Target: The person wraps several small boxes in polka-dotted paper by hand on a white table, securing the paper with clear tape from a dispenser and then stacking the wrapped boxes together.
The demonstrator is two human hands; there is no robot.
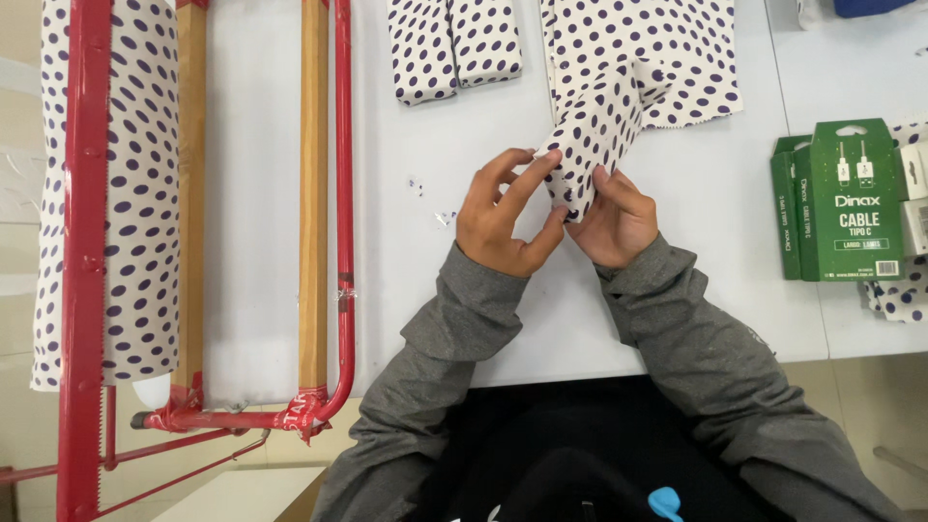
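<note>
A small parcel wrapped in white paper with purple dots point(592, 135) is held tilted above the white table point(715, 203). My left hand point(503, 217) pinches its lower end with thumb and fingers. My right hand point(619, 220) grips the same lower end from the right. The parcel rests partly on a loose sheet of the same dotted paper point(667, 48). Both arms wear grey sleeves.
Two wrapped dotted parcels point(454, 43) lie at the back of the table. A roll of dotted paper point(135, 193) hangs on a red and wooden cutter frame point(82, 251) at the left. Green boxes point(841, 198) and white boxes stand at the right edge.
</note>
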